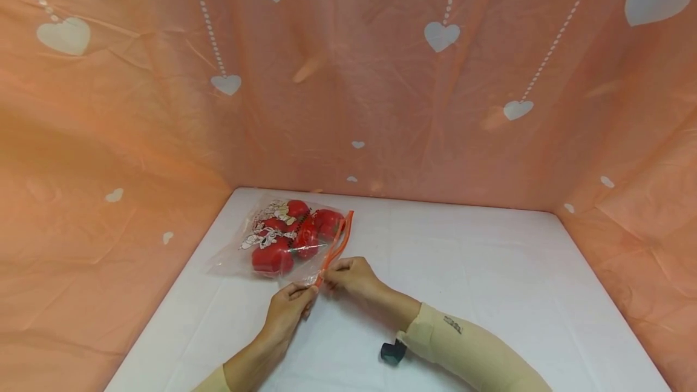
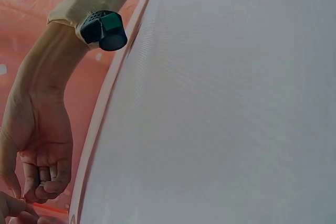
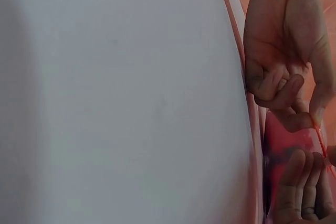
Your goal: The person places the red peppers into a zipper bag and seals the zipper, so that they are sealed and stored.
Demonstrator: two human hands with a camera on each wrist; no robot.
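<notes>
A clear plastic bag (image 1: pixel 231 262) with printed cartoon figures lies at the table's far left. Inside it are several round, shiny red things (image 1: pixel 272 257) that look like tomatoes or peppers. Orange strips (image 1: pixel 348 222) edge its mouth, spread apart at the far end and running together toward the hands. My left hand (image 1: pixel 285 312) pinches the near corner of this orange edge between thumb and forefinger. Just beyond, my right hand (image 1: pixel 356 276) pinches the same edge. In the right wrist view, the left hand (image 3: pixel 281 51) holds the strip (image 3: pixel 321 141), its other fingers curled.
The white table (image 1: pixel 468 259) reaches back to an orange curtain (image 1: pixel 381 107) with white hearts, which encloses it on three sides. A small dark camera (image 1: pixel 393 352) hangs under the right wrist, by the beige sleeve (image 1: pixel 468 343).
</notes>
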